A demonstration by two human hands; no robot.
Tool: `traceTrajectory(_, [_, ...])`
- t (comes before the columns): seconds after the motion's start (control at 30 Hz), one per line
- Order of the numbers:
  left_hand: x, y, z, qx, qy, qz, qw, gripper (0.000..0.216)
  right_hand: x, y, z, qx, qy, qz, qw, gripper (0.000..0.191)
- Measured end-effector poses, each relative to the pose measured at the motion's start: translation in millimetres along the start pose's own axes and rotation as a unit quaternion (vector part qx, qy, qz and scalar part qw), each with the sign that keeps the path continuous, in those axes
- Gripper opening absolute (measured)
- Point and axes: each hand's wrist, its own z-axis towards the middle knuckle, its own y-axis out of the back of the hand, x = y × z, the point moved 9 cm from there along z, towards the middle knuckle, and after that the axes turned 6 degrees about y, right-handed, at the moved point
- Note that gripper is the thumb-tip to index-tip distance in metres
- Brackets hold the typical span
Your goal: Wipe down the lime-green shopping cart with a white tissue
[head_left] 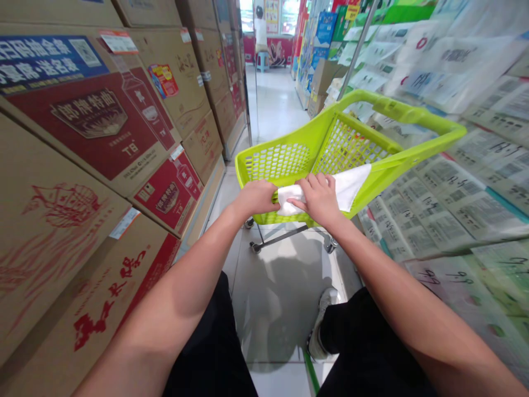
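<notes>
A lime-green shopping cart (289,144) stands sideways in front of me, its push handle to the right. My left hand (259,197) is closed around the near top rim at the cart's left part. Beside it, my right hand (320,196) presses a white cloth (351,184) onto the same rim, fingers over the top and thumb toward me. The cloth drapes over the rim on both sides of that hand, and one corner hangs down the basket's outer side. Small wheels under the metal frame rest on the floor.
Cardboard cartons (111,116) are stacked high along the left. Plastic-wrapped packs (438,193) with handwritten prices pile up on the right. The tiled aisle (281,105) runs ahead to a person (260,33) near a blue stool (262,59). A green strip (311,370) lies near my shoe.
</notes>
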Motion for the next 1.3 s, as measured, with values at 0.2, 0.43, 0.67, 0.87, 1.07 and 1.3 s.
traceTrajectory(0.2, [15, 1, 2, 0.032, -0.001, -0.007, 0.999, 0.038, -34, 0, -3, 0.030, 0.041, 0.052, 0.997, 0.046])
traceTrajectory(0.43, [29, 0, 2, 0.058, 0.012, -0.014, 0.998, 0.036, -105, 15, -22, 0.014, -0.007, 0.040, 0.999, 0.045])
traceTrajectory(0.67, [23, 3, 2, 0.018, 0.017, 0.009, 1.000, 0.042, -80, 11, -20, 0.021, -0.006, -0.004, 1.000, 0.054])
traceTrajectory(0.87, [18, 1, 2, -0.002, 0.007, 0.010, 1.000, 0.044, -28, 3, -7, 0.007, 0.005, 0.008, 1.000, 0.058])
traceTrajectory(1.07, [21, 1, 2, 0.015, 0.000, -0.010, 1.000, 0.039, -11, 1, -1, -0.004, 0.011, 0.018, 1.000, 0.052])
traceTrajectory(1.3, [34, 1, 2, 0.043, 0.008, -0.011, 0.999, 0.035, -48, 8, -7, 0.013, 0.043, 0.060, 0.997, 0.046])
